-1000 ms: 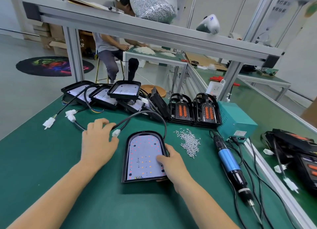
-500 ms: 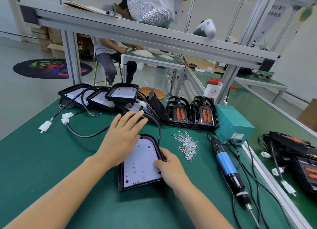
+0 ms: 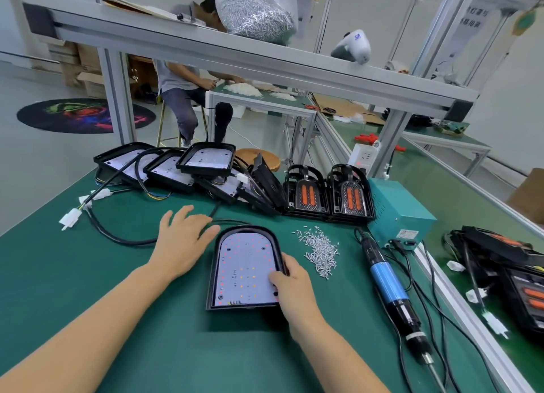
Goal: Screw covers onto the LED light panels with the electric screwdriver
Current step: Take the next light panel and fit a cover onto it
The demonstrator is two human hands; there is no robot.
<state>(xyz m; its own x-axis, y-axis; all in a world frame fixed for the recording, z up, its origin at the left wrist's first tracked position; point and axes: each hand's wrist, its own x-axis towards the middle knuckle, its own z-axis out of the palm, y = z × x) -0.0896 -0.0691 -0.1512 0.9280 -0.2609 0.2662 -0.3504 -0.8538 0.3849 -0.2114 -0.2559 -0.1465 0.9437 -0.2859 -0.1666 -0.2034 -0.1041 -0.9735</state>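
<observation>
On a green bench mat [image 3: 88,274] under an aluminium frame rail [image 3: 235,59], in a workshop where another person sits at a far table [image 3: 265,104], an LED light panel [image 3: 245,270] lies face up in front of the worker. Since half a second ago the left hand [image 3: 179,245] has slid off the panel face and now rests flat on the mat just left of it, fingers spread over the black cable [image 3: 123,239]; the panel has swung square to the worker. The right hand [image 3: 290,280] still holds the panel's right edge, thumb on the board, fingers curled round the rim. A clear bag [image 3: 256,9] on the rail holds small silvery parts (likely screws). Loose screws [image 3: 319,251] lie in a heap right of the panel, and beyond them the electric screwdriver [image 3: 391,286] lies on the mat, untouched. Stacked covers [image 3: 328,193] stand behind.
</observation>
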